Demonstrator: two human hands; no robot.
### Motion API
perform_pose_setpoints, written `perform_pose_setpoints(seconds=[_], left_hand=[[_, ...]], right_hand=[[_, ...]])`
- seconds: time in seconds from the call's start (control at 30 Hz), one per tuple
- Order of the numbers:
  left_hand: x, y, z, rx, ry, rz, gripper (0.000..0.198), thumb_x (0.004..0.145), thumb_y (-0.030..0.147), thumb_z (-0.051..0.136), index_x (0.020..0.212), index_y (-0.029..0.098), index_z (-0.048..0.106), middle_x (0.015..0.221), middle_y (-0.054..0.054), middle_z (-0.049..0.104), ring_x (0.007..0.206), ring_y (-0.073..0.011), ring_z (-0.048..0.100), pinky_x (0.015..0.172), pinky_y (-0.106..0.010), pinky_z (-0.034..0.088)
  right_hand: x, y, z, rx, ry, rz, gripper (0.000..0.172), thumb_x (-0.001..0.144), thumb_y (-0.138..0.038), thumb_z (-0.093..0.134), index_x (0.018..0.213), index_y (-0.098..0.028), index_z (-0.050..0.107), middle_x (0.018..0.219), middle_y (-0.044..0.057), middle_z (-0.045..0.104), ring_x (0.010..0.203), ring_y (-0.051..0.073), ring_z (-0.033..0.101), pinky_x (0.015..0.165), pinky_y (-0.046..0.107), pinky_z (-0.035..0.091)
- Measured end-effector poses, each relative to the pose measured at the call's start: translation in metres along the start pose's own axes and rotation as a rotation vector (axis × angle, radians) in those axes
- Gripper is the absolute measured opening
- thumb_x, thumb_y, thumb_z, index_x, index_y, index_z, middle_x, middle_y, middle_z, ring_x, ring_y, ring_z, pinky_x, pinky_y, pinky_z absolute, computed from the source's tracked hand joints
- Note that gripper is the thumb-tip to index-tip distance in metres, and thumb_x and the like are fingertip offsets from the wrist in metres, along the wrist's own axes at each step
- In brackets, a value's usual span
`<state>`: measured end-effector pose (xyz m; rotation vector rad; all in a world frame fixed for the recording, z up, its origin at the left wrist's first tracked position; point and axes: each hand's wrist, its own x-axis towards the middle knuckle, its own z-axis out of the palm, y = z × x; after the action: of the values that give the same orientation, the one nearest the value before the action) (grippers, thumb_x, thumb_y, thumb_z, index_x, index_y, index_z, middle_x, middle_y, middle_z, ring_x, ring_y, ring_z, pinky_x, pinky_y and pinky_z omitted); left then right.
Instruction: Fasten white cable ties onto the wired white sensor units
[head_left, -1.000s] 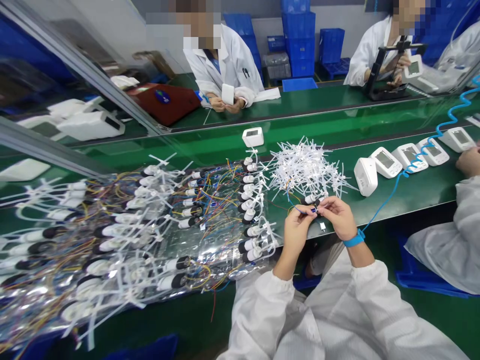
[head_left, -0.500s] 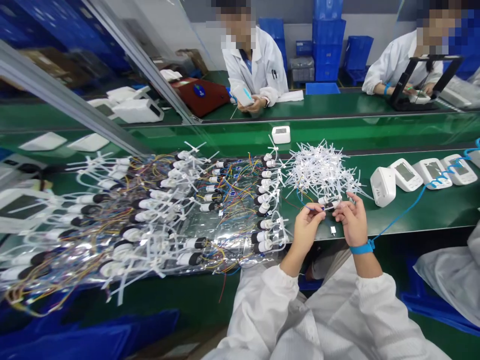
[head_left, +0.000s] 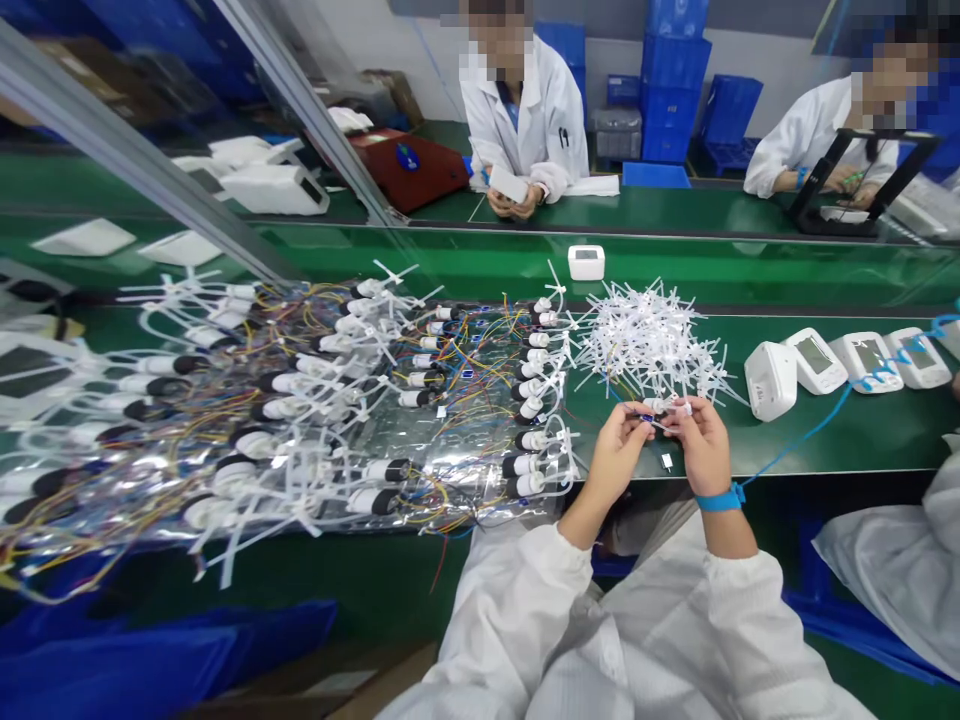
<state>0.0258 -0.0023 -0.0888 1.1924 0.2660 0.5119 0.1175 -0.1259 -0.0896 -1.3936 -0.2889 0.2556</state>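
Note:
Both hands meet over the green bench, just in front of a heap of white tube connectors. The fingers of my left hand are pinched on a small blue part with thin wires. My right hand, with a blue wrist strap, is closed on a small white and black pump part, mostly covered by the fingers. A small white piece lies on the bench below and between the hands.
Rows of wired pumps on clear plastic fill the left side. White monitors stand at the right, crossed by a blue coiled cord. One more monitor stands behind the heap. Two people in white coats sit opposite.
My right hand's fingers have curled in more around the pump part. The view has shifted slightly. The person opposite has turned and lowered the white device.

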Motion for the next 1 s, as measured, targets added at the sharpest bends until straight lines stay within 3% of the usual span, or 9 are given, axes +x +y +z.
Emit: perform_pose_setpoints(seconds=[0.1, 0.23, 0.37, 0.5, 0.77, 0.93, 1.0], left_hand=[[0.002, -0.003, 0.002, -0.020, 0.013, -0.026, 0.027, 0.098, 0.033, 0.079, 0.118, 0.021, 0.066, 0.107, -0.005, 0.073, 0.092, -0.0168, 0.073, 0.094, -0.034, 0.060], [0.004, -0.007, 0.004, -0.070, 0.022, -0.042, 0.036, 0.094, 0.027, 0.083, 0.122, 0.022, 0.062, 0.106, -0.003, 0.072, 0.098, -0.0175, 0.076, 0.101, -0.037, 0.061], [0.006, -0.009, 0.003, -0.120, 0.007, -0.039, 0.044, 0.090, 0.026, 0.088, 0.124, 0.023, 0.060, 0.119, -0.004, 0.070, 0.107, -0.0187, 0.078, 0.106, -0.039, 0.061], [0.007, -0.010, 0.000, -0.189, -0.037, -0.052, 0.050, 0.088, 0.029, 0.091, 0.127, 0.023, 0.060, 0.125, -0.005, 0.069, 0.104, -0.0167, 0.078, 0.109, -0.040, 0.059], [0.006, -0.009, 0.001, -0.230, -0.075, -0.019, 0.065, 0.088, 0.025, 0.091, 0.143, 0.023, 0.058, 0.119, -0.007, 0.073, 0.111, -0.0225, 0.077, 0.105, -0.043, 0.061], [0.002, -0.009, 0.003, -0.172, -0.072, -0.001, 0.051, 0.087, 0.022, 0.089, 0.134, 0.021, 0.069, 0.123, -0.008, 0.074, 0.107, -0.0205, 0.076, 0.106, -0.040, 0.060], [0.001, -0.011, 0.005, -0.149, -0.061, 0.007, 0.043, 0.088, 0.021, 0.088, 0.128, 0.020, 0.071, 0.125, -0.009, 0.075, 0.107, -0.0202, 0.076, 0.106, -0.040, 0.060]], right_hand=[[-0.001, -0.001, -0.001, 0.059, 0.004, -0.036, 0.029, 0.098, -0.050, 0.080, 0.111, -0.025, 0.073, 0.115, 0.007, 0.081, 0.095, 0.021, 0.079, 0.081, 0.034, 0.067], [0.001, -0.004, -0.001, 0.202, -0.008, -0.043, 0.025, 0.097, -0.047, 0.082, 0.109, -0.027, 0.073, 0.113, 0.005, 0.082, 0.101, 0.022, 0.079, 0.089, 0.038, 0.069], [0.002, -0.007, -0.003, 0.273, -0.003, -0.035, 0.025, 0.096, -0.046, 0.083, 0.108, -0.027, 0.073, 0.111, 0.005, 0.080, 0.109, 0.023, 0.078, 0.096, 0.043, 0.069], [0.001, -0.009, -0.008, 0.294, -0.024, 0.011, 0.027, 0.094, -0.047, 0.085, 0.108, -0.028, 0.072, 0.107, 0.004, 0.079, 0.106, 0.023, 0.078, 0.096, 0.047, 0.070], [0.003, -0.012, -0.010, 0.339, -0.073, 0.079, 0.032, 0.091, -0.048, 0.089, 0.108, -0.026, 0.074, 0.096, 0.004, 0.081, 0.092, 0.022, 0.080, 0.082, 0.038, 0.069], [0.003, -0.010, -0.010, 0.323, -0.054, 0.030, 0.031, 0.091, -0.048, 0.088, 0.108, -0.025, 0.077, 0.092, 0.002, 0.079, 0.086, 0.020, 0.077, 0.079, 0.035, 0.066], [0.004, -0.009, -0.009, 0.318, -0.028, -0.014, 0.029, 0.090, -0.047, 0.089, 0.106, -0.026, 0.078, 0.098, 0.002, 0.079, 0.092, 0.020, 0.077, 0.082, 0.035, 0.066]])
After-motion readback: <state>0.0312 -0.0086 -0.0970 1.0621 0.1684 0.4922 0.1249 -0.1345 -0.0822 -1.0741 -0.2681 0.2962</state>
